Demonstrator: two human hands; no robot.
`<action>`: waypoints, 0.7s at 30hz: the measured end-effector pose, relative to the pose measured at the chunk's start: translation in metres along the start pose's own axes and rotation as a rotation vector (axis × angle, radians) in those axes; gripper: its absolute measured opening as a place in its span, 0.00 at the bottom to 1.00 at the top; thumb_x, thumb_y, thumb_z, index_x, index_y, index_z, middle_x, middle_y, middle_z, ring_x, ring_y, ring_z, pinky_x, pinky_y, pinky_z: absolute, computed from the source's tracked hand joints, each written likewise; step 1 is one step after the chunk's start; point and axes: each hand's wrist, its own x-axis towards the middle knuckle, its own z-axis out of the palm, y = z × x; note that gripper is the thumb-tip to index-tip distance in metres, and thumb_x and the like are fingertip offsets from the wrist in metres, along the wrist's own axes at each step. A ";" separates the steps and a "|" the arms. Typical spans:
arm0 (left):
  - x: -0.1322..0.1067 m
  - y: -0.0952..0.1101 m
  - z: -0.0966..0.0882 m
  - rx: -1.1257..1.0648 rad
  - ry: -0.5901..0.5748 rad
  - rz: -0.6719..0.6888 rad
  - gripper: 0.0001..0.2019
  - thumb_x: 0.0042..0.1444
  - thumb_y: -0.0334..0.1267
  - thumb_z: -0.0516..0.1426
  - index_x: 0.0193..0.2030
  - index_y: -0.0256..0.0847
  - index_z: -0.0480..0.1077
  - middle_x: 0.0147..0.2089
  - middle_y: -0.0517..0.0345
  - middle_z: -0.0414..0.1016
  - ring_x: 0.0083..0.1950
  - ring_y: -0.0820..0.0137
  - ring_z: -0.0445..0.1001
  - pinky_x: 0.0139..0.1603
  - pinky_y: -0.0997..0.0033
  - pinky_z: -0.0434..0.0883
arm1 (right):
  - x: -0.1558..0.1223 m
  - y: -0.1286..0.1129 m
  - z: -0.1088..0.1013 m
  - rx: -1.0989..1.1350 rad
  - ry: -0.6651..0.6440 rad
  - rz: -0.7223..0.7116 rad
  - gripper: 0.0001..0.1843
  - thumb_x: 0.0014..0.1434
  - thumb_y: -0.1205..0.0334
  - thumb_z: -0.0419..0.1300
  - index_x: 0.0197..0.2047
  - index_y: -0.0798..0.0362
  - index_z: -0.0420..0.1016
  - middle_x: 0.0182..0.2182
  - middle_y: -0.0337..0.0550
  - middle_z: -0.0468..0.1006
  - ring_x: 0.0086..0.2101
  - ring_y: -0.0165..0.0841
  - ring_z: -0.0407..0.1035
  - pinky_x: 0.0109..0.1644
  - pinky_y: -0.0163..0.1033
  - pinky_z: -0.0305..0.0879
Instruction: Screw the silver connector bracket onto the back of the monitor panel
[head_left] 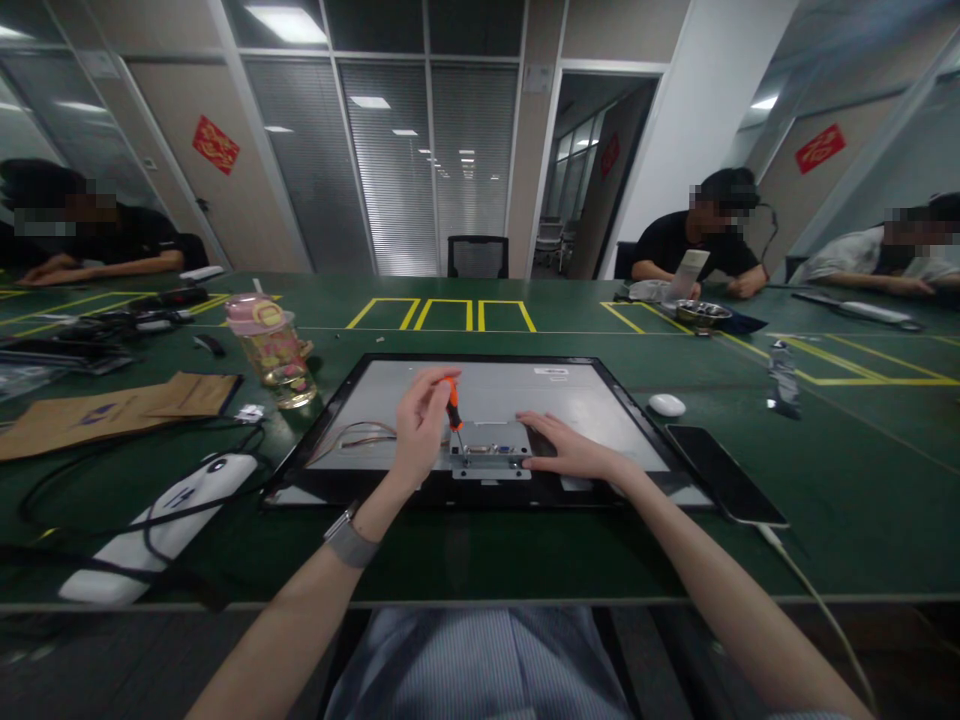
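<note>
A flat display panel lies on the table with its grey metal back up and a black frame around it. On its near middle sits a metal bracket with video ports along it. My left hand grips an orange and black screwdriver, held nearly upright with its tip down at the bracket's left part. My right hand rests on the panel, fingers spread, thumb and fingertips at the bracket's right side. Thin wires lie on the panel left of my left hand.
A pink-lidded water bottle, brown paper bag and white device with black cables are on the left. To the right are a phone on a charging cable and a white case. Several people sit across the table.
</note>
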 end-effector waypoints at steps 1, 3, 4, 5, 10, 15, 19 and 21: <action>0.000 0.000 0.000 0.036 0.012 0.022 0.10 0.60 0.41 0.55 0.42 0.42 0.74 0.41 0.54 0.69 0.41 0.71 0.70 0.42 0.71 0.69 | 0.000 0.000 0.000 0.005 0.003 -0.004 0.44 0.56 0.36 0.55 0.68 0.49 0.48 0.67 0.49 0.53 0.66 0.42 0.47 0.70 0.54 0.36; 0.000 -0.001 -0.001 0.091 0.042 0.056 0.07 0.56 0.41 0.59 0.39 0.43 0.75 0.40 0.56 0.66 0.40 0.71 0.69 0.41 0.72 0.69 | 0.000 0.001 0.000 0.012 0.007 -0.005 0.44 0.55 0.37 0.55 0.68 0.48 0.48 0.67 0.49 0.53 0.66 0.42 0.47 0.70 0.54 0.36; 0.000 -0.001 -0.001 0.104 0.053 0.060 0.07 0.55 0.40 0.59 0.39 0.43 0.75 0.40 0.57 0.65 0.39 0.72 0.68 0.41 0.72 0.68 | 0.000 0.001 0.001 0.013 0.008 -0.004 0.44 0.55 0.37 0.55 0.68 0.48 0.48 0.67 0.49 0.53 0.66 0.42 0.47 0.70 0.54 0.36; 0.000 0.000 -0.001 0.106 0.054 0.051 0.08 0.56 0.40 0.59 0.41 0.43 0.75 0.39 0.57 0.66 0.38 0.73 0.68 0.41 0.72 0.68 | 0.000 0.001 0.001 0.013 0.007 -0.004 0.44 0.56 0.37 0.55 0.68 0.49 0.48 0.67 0.49 0.53 0.66 0.42 0.47 0.70 0.54 0.36; 0.000 0.002 0.000 -0.047 0.001 -0.041 0.12 0.65 0.40 0.48 0.49 0.42 0.70 0.40 0.56 0.73 0.40 0.72 0.73 0.44 0.70 0.69 | 0.000 0.000 0.000 0.007 0.012 -0.013 0.44 0.56 0.38 0.56 0.68 0.51 0.49 0.67 0.50 0.54 0.66 0.43 0.47 0.70 0.53 0.36; 0.001 -0.002 0.000 0.027 -0.008 0.025 0.09 0.59 0.41 0.56 0.41 0.42 0.74 0.42 0.55 0.69 0.42 0.71 0.70 0.43 0.72 0.70 | 0.000 0.001 0.001 -0.001 0.007 0.007 0.45 0.55 0.36 0.55 0.68 0.52 0.49 0.67 0.51 0.53 0.66 0.42 0.47 0.70 0.53 0.36; 0.001 -0.003 0.000 0.025 -0.022 0.017 0.08 0.57 0.40 0.58 0.42 0.43 0.74 0.40 0.57 0.68 0.38 0.74 0.70 0.40 0.73 0.71 | 0.001 0.002 0.002 0.007 0.009 -0.001 0.45 0.55 0.36 0.56 0.68 0.50 0.49 0.67 0.49 0.53 0.66 0.42 0.47 0.70 0.53 0.36; 0.000 -0.001 0.000 -0.016 -0.051 -0.029 0.11 0.61 0.40 0.54 0.46 0.43 0.73 0.40 0.55 0.71 0.40 0.72 0.72 0.43 0.70 0.71 | 0.000 0.002 0.001 0.007 0.013 -0.003 0.45 0.55 0.36 0.55 0.68 0.50 0.49 0.67 0.50 0.53 0.66 0.42 0.47 0.70 0.53 0.36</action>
